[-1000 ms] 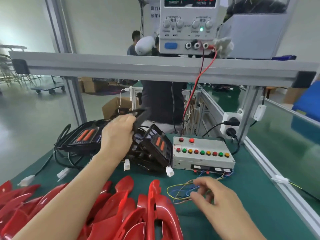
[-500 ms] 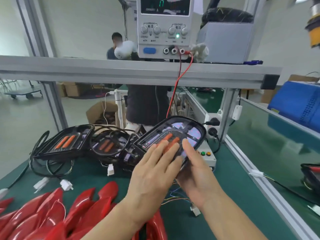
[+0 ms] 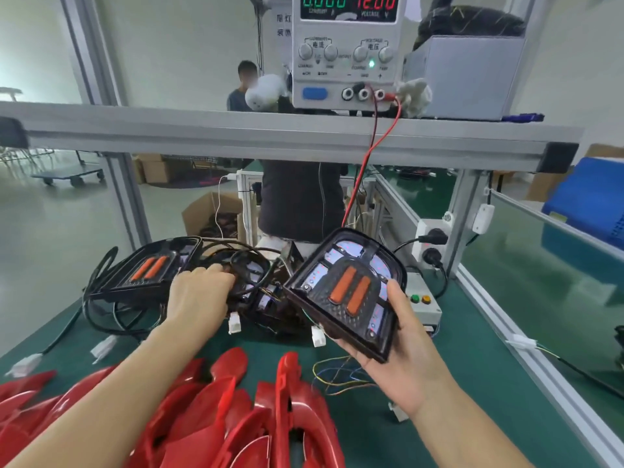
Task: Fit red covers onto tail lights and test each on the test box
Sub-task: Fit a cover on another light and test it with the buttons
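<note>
Green matting (image 3: 422,383) covers the bench under an aluminium frame, and the power supply (image 3: 344,52) on the shelf reads zero current and twelve volts. Half a second ago both my hands were on one tail light (image 3: 347,292); now only my right hand (image 3: 401,363) carries it from below, thumb curled over its right edge, tilted above the test box (image 3: 423,310). My left hand (image 3: 199,295) has gone back to the cable tangle (image 3: 243,268) and its fingers close into the black wires, I think to free the lead for plugging in. So no cover is fitted yet, and testing has not begun.

I count one tail light in hand, one more plainly on the bench (image 3: 148,268), others hidden in cables. The red covers (image 3: 202,417) lie in a pile; I cannot count them exactly. One test box.
</note>
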The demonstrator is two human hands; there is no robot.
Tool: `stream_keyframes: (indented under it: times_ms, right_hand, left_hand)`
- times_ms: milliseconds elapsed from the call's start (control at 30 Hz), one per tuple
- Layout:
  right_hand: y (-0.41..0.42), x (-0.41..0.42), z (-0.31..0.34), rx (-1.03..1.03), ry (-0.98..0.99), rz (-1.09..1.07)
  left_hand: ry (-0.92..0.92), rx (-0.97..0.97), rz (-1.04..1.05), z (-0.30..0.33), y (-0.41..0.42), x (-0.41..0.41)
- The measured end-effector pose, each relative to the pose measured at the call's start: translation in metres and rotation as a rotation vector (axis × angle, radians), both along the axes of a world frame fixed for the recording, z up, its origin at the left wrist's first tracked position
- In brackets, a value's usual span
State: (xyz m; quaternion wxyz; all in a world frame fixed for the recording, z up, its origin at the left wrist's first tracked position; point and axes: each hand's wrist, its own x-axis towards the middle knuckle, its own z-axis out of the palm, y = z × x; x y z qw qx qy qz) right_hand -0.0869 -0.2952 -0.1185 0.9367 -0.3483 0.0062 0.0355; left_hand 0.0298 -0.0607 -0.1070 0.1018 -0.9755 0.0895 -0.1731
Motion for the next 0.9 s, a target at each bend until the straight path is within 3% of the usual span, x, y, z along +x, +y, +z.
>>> stream_keyframes:
  times_ms: [67, 133, 267, 400, 500, 667, 800, 900]
  right_hand:
    - [-0.004, -0.002, 0.001, 0.007, 0.008, 0.01]
    - [-0.01, -0.004, 0.001, 0.018, 0.015, 0.013]
    - [-0.017, -0.005, -0.001, -0.084, 0.021, -0.034]
    - [-0.025, -0.012, -0.006, -0.127, 0.035, -0.066]
    - [-0.044, -0.02, -0.009, -0.179, 0.03, -0.13]
    - [-0.085, -0.035, -0.018, -0.366, 0.07, -0.267]
    - [-0.11, -0.044, -0.028, -0.426, 0.202, -0.313]
    - [-0.12, -0.047, -0.038, -0.471, 0.323, -0.303]
  left_hand:
    - [-0.061, -0.096, -0.017, 0.001, 0.003, -0.002]
    - [-0.176, -0.316, -0.07, 0.007, 0.006, -0.005]
    - [-0.47, -0.681, -0.312, 0.041, -0.004, -0.015]
    - [-0.78, -0.622, -0.671, 0.058, -0.02, -0.033]
    - [-0.898, -0.487, -0.818, 0.044, -0.025, -0.043]
    - [-0.699, -0.305, -0.794, -0.006, -0.02, -0.043]
    - [-0.416, -0.102, -0.859, -0.023, -0.023, -0.042]
    - [-0.276, -0.077, -0.91, -0.024, -0.028, -0.043]
